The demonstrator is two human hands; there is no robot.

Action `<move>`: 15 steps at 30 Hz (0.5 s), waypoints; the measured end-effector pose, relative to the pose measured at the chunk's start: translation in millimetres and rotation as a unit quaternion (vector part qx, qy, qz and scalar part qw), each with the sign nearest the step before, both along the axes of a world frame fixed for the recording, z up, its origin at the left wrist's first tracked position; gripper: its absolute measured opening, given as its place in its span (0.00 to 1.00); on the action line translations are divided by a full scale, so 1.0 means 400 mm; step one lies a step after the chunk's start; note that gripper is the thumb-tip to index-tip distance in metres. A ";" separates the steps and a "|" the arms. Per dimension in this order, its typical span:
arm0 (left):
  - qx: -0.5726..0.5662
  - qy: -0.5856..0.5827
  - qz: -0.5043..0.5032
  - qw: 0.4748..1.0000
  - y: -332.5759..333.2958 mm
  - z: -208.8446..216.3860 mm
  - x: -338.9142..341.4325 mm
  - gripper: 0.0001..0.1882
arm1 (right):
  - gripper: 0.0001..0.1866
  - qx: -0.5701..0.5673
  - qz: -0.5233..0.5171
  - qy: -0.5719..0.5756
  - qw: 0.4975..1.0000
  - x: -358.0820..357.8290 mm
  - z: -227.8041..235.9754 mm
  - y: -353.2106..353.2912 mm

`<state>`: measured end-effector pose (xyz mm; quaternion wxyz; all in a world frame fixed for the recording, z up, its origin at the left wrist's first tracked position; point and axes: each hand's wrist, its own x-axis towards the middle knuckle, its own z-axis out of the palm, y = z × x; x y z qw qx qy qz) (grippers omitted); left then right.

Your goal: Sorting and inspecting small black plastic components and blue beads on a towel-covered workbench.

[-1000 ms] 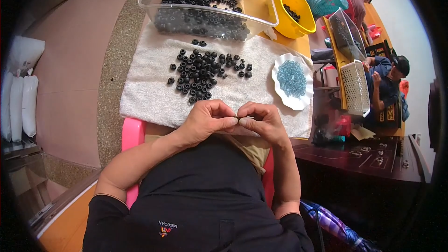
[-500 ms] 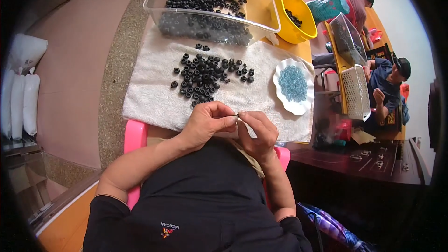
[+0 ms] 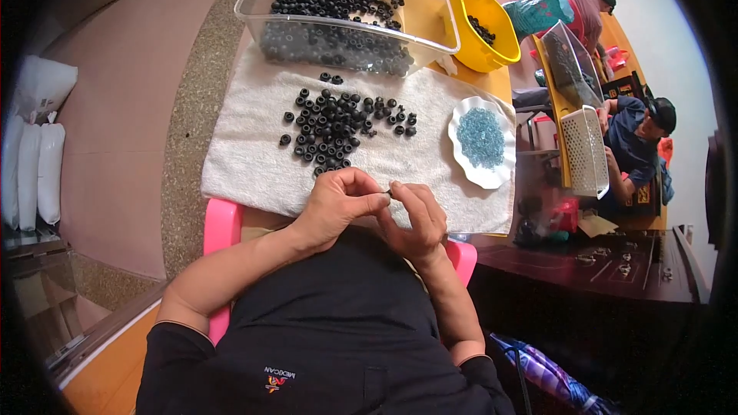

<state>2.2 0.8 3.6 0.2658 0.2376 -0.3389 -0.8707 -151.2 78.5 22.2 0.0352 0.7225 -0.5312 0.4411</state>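
Pinching a tiny dark piece (image 3: 388, 193) at the tips of its thumb and index finger, the person's bare left hand (image 3: 337, 201) has almost no gap at the fingertips, its other fingers curling underneath. The bare right hand (image 3: 419, 224) meets it from the other side, index fingertip at the piece and thumb lower down; whether those two also grip it, I cannot tell. Both hands are over the near edge of a white terry towel (image 3: 257, 157), so the piece is held just above the cloth. Beyond the left hand lies a loose heap of round, black, holed beads (image 3: 329, 124), the nearest ones just beside its knuckles. Farther to the right, on the towel, a white scalloped dish (image 3: 488, 178) holds small, clear-blue beads (image 3: 480, 138).
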 end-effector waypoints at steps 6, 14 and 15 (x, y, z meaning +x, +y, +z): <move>0.005 -0.003 -0.011 1.000 -0.002 0.009 0.000 0.05 | 0.25 -0.042 0.018 0.009 0.999 -0.005 -0.005 -0.014; -0.043 -0.017 -0.013 0.999 -0.008 -0.006 -0.001 0.06 | 0.23 -0.038 0.017 -0.001 0.999 0.001 -0.013 -0.016; -0.046 -0.015 -0.013 0.999 -0.007 -0.008 -0.002 0.06 | 0.23 -0.041 0.016 0.001 0.999 0.002 -0.012 -0.013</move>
